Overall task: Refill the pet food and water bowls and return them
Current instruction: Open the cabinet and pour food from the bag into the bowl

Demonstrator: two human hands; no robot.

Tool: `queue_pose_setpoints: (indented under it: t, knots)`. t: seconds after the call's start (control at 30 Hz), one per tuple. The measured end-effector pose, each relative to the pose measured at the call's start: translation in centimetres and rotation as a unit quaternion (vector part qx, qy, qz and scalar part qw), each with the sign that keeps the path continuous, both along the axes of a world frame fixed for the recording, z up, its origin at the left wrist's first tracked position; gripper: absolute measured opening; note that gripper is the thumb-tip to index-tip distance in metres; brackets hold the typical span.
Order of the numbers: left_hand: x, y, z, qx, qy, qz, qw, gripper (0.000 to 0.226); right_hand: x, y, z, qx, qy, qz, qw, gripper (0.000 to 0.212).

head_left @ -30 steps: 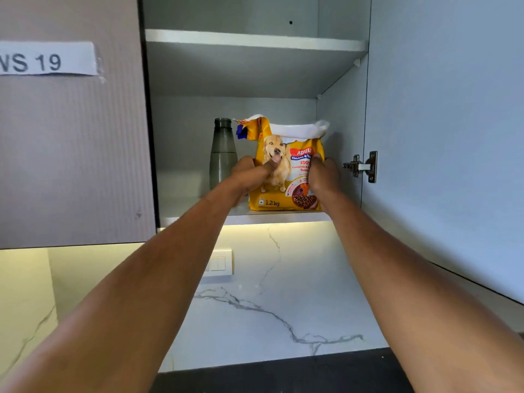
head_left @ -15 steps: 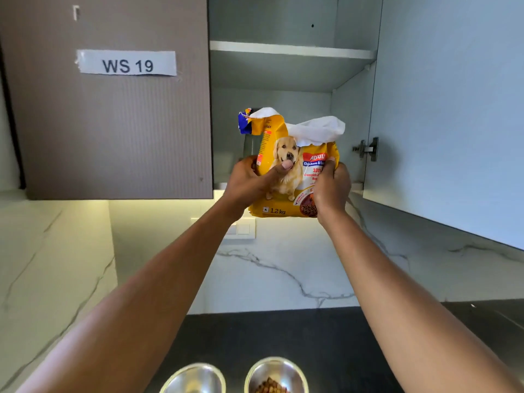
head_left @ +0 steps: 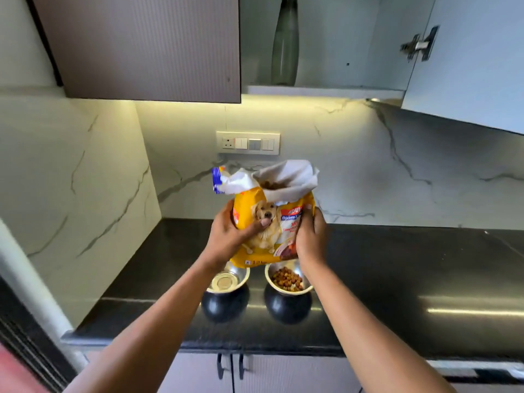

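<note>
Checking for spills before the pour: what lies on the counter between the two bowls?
Nothing: in the head view, only bare black counter separates the empty bowl from the kibble bowl.

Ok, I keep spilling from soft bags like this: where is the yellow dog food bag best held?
Grip the dog food bag low on its two sides, as the left hand and right hand do. Its top gapes open and floppy, with kibble showing, so only the filled lower body gives firm hold.
</note>
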State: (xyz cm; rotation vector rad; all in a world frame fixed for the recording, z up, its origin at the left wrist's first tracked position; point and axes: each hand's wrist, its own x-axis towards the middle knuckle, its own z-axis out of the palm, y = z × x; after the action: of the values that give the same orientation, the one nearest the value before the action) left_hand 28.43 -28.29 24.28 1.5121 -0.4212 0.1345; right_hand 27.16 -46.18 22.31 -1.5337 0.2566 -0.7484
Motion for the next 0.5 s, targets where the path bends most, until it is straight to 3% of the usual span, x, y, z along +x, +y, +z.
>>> queue_pose_setpoints:
  t: [0.27,0.33,0.47,0.5]
  knots:
    - [-2.5,3.5,-4.0,-0.052,0.058,0.012,0.997,0.05,-3.5,0.3,-3.6,0.156,0.013,0.226,0.961,0.027]
    - [-2.6,4.1,-4.0,-0.071,0.067,-0.003,0.995,0.041,-3.7,-0.3,-3.5,0.152,0.018,0.274,0.95,0.045]
    - [-2.3,4.0,-4.0,-0.076,0.094,-0.024,0.992,0.037,-2.7,-1.7,-3.3,0.104,0.061,0.342,0.932,0.121]
    - [-2.1,3.7,-4.2,-0.075,0.103,-0.029,0.991,0.036,-2.4,-2.0,-3.6,0.11,0.064,0.366,0.922,0.13]
